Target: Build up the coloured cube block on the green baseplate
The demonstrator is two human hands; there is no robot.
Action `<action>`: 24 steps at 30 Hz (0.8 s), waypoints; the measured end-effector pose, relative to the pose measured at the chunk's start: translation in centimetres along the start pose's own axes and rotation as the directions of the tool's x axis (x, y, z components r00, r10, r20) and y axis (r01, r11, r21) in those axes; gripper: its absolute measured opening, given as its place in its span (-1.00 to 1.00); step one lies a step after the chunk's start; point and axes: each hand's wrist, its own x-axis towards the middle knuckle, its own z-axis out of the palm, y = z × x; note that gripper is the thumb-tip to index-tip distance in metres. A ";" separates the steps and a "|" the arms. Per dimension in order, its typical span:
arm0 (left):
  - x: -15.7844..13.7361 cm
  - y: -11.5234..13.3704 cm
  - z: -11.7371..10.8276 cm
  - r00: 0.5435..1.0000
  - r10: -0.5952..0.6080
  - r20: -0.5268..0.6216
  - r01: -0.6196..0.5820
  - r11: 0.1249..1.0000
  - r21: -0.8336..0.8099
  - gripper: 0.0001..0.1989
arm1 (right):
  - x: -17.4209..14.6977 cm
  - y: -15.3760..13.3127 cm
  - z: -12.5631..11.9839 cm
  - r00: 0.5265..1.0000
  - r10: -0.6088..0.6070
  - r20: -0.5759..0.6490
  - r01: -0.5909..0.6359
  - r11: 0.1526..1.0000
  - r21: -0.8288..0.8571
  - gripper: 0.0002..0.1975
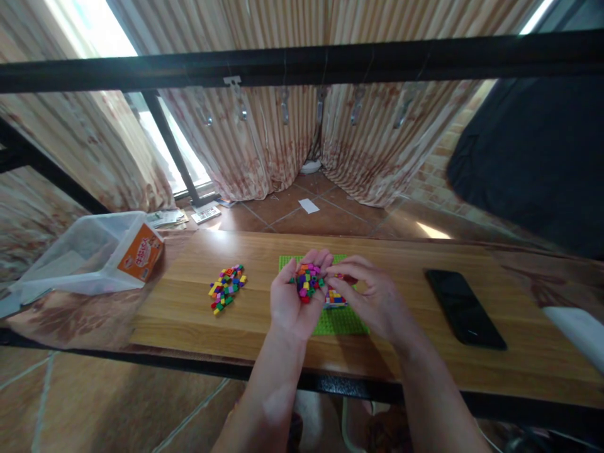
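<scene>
My left hand (pixel 289 308) is turned palm up and cupped, with a heap of small, brightly coloured toy building bricks (pixel 310 283) in it. Close to its fingertips, my right hand (pixel 372 292) has thumb and fingers pinched around a tiny toy brick (pixel 338 275), whose exact shape is too small to make out. Beneath both hands lies a green studded baseplate (pixel 336 322). A block of assembled multicoloured bricks (pixel 336 299) stands on the plate, partly hidden by my hands.
Loose coloured bricks (pixel 227 289) lie in a pile on the left of the wooden tabletop (pixel 179 302). A black phone (pixel 465 308) rests at the right. Beyond the left end is a clear plastic tub (pixel 89 251) with an orange label. A black bar (pixel 302 65) with hooks crosses above the table.
</scene>
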 end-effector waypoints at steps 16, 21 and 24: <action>0.1 -0.1 -0.1 0.998 0.068 -0.008 -0.069 0.996 -0.049 -0.69 | -0.1 -0.8 1.8 0.999 0.041 0.030 -0.042 0.999 0.032 -0.89; 0.3 0.2 -0.2 0.996 0.090 -0.012 -0.090 0.994 -0.058 -0.70 | -0.2 -0.5 1.6 0.995 0.091 0.033 -0.094 0.990 0.101 -0.91; 0.5 0.9 -0.5 0.991 0.130 -0.041 -0.132 0.989 -0.067 -0.70 | -0.4 0.8 1.6 0.989 0.142 -0.043 -0.136 0.983 0.119 -0.91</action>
